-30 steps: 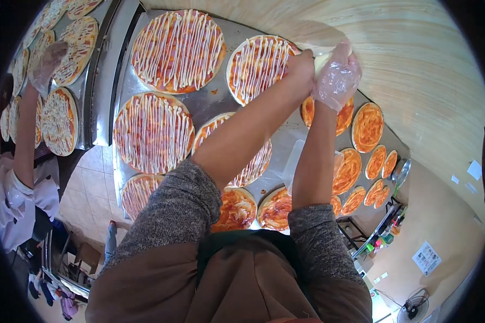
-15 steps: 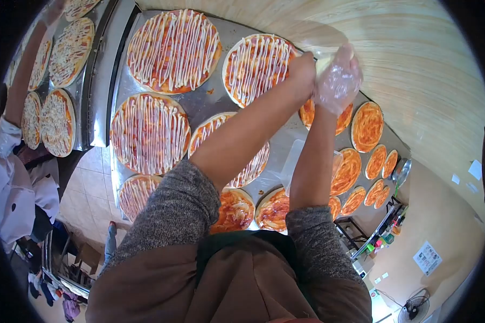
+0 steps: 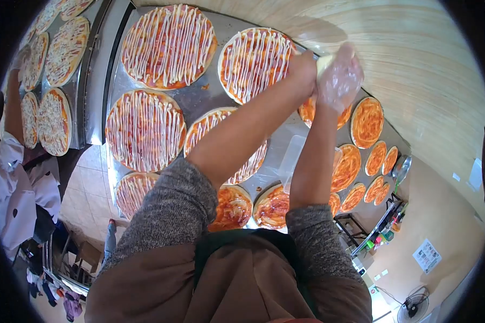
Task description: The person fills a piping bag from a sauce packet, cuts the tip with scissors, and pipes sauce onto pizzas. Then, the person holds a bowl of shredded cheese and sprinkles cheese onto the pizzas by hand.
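Note:
My left hand (image 3: pixel 303 72) is bare and closed at the far edge of the metal table, partly hidden by its own wrist. Beside it, my right hand (image 3: pixel 340 81) wears a clear plastic glove and curls around a pale yellow sauce bag (image 3: pixel 324 63). Both hands meet at this bag; its tip is hidden. Just left of them lies a pizza (image 3: pixel 248 64) with white sauce stripes over red topping. Below my right wrist, a pizza base (image 3: pixel 309 112) with red sauce is partly covered. A clear plastic container (image 3: pixel 295 155) stands by my right forearm.
More striped pizzas (image 3: pixel 145 129) fill the table's left side, and several red-sauced bases (image 3: pixel 367 123) the right. A ladle (image 3: pixel 402 168) lies at the right end. A wooden-patterned wall (image 3: pixel 415 81) borders the table. At far left, a co-worker's arm (image 3: pixel 15 102) is over topped pizzas (image 3: pixel 55 121).
My hands stay together around the bag with little movement. The view has shifted slightly, and the co-worker's hand at far left has drawn back towards the nearer pizzas.

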### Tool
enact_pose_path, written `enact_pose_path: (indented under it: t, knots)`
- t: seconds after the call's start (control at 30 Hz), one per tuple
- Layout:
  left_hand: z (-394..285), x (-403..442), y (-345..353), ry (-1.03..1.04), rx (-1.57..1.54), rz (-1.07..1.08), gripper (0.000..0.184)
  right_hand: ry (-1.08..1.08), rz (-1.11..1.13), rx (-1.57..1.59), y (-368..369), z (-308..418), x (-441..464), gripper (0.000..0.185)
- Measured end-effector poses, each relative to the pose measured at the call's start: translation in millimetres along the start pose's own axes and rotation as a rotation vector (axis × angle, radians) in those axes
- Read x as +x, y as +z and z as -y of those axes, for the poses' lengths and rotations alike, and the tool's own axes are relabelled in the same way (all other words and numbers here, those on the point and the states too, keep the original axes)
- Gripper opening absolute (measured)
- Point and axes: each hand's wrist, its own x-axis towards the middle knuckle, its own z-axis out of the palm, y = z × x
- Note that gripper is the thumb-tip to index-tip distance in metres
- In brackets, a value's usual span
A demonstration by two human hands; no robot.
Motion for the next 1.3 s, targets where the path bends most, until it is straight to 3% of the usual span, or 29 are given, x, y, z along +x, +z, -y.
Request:
enact_pose_path:
  t: [0.07,0.1,0.17,0.27,0.3,0.4,0.5,0.57,0.6,0.7,0.77,0.87,0.93,0.97,1.03,1.1,1.17,1.23,1.3]
  knots:
    - [13,18,-7,0.026,0.067,0.026,0.027,0.342,0.087,0.44,-6,19,2,0.017]
    - [22,5,-16,0.027,0.173,-0.028,0.028,0.326,0.102,0.346,-11,18,-6,0.021]
    - [31,-47,-26,-0.12,-0.183,-0.105,0.031,0.29,0.129,0.163,-28,9,-42,0.029]
    - [51,-61,-50,-0.183,-0.177,-0.045,0.034,0.499,0.13,0.549,-32,2,-75,0.039]
    - [49,-55,-45,-0.167,-0.156,-0.045,0.034,-0.082,-0.002,0.026,-24,-21,-69,0.042]
    - [19,-23,-12,-0.08,-0.109,0.002,0.031,0.052,-0.052,0.268,-4,-17,-25,0.039]
    - [4,-5,0,-0.071,0.002,0.025,0.033,0.368,-0.027,0.575,-3,13,2,0.044]
    - [17,-4,-12,-0.081,0.159,-0.003,0.032,-0.124,-0.103,0.025,-4,-16,-19,0.037]
    - [28,-19,-21,-0.132,0.02,-0.019,0.032,-0.37,-0.142,-0.251,-9,-28,-31,0.033]
    - [51,-59,-40,-0.206,-0.156,-0.045,0.032,0.296,0.151,0.328,-31,-19,-70,0.015]
    - [55,-58,-41,-0.182,-0.153,-0.041,0.03,0.118,0.134,0.133,-31,-21,-62,0.016]
    - [33,-19,-14,-0.127,-0.056,0.018,0.029,0.255,0.092,0.319,-24,-1,-29,0.025]
    - [11,-12,5,-0.122,-0.043,0.011,0.029,0.459,0.09,0.669,-16,5,-6,0.03]
    - [5,-14,9,-0.123,-0.035,0.005,0.028,0.47,0.065,0.654,-11,3,-3,0.028]
    - [23,-21,-3,-0.161,-0.047,-0.042,0.028,-0.054,-0.038,-0.078,-9,-24,-23,0.036]
    - [43,-44,-23,-0.153,-0.128,-0.046,0.025,-0.057,-0.023,-0.155,-20,-34,-40,0.039]
    - [66,-48,-39,-0.231,-0.192,-0.033,0.025,0.456,0.127,0.426,-43,-2,-63,0.037]
    - [58,-54,-33,-0.235,-0.164,-0.061,0.025,0.274,0.095,0.314,-41,-8,-55,0.04]
    - [44,-34,-14,-0.199,-0.141,-0.028,0.025,0.34,0.086,0.365,-36,-5,-39,0.04]
